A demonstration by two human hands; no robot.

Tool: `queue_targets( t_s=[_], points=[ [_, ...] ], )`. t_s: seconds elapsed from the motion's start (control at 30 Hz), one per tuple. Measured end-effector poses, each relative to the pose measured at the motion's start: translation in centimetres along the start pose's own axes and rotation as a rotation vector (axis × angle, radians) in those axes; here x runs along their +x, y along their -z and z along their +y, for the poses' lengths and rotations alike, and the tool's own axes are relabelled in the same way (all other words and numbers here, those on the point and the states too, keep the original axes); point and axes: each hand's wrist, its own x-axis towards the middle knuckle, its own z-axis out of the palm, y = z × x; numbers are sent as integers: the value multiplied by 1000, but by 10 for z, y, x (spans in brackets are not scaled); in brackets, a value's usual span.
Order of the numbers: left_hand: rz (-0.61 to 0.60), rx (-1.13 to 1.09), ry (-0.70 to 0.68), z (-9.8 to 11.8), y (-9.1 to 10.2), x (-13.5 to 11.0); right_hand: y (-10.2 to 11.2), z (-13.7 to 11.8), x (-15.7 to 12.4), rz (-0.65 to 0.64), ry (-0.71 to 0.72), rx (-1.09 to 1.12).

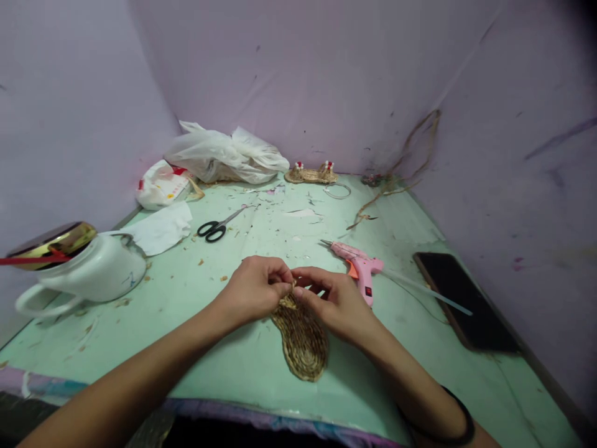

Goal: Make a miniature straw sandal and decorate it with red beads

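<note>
A woven straw sole (303, 342), shaped like a small slipper, lies near the table's front with its rounded end toward me. My left hand (261, 286) pinches at its far end, thumb against fingertips. Facing it, my right hand (326, 295) also pinches there, and the fingertips of both hands nearly meet. A short bit of braided straw (293, 283) shows between them. Much of the sole's far end is hidden by the hands. Just right of my right hand lies a pink glue gun (359, 261) with a clear glue stick in its back.
Black-handled scissors (217, 229) lie at centre left, beside white paper (163, 227). A white cup (93, 274) with a gold lid stands at left, a phone (466, 302) at right. Against the wall are a plastic bag (228, 155), decorated straw slippers (311, 175) and dry stalks (396, 168).
</note>
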Motion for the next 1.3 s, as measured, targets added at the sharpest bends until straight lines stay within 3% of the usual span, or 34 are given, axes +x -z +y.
queue_targets(
  t_s=[0.1, 0.23, 0.33, 0.43, 0.67, 1.0, 1.17, 1.3],
  points=[
    [41, 49, -9, 1, 0, -5, -1, 1, 0, 27, -33, -1],
    [238, 197, -18, -2, 4, -27, -2, 3, 0, 64, -33, -50],
    [193, 368, 75, -10, -1, -48, -3, 4, -1, 68, 4, -69],
    [181, 445, 71, -19, -12, -58, -4, 3, -2, 61, 40, -109],
    [152, 378, 28, -24, -24, -52, -6, 0, -3, -32, 91, -155],
    [103, 215, 9, -28, -28, -51, -10, 0, 1, -64, -90, 73],
    [149, 111, 68, -31, -27, -51, -10, 1, 2, -55, -105, 102],
    [147, 11, 25, -31, -26, -50, -9, 5, 0, -45, -55, 42]
  ],
)
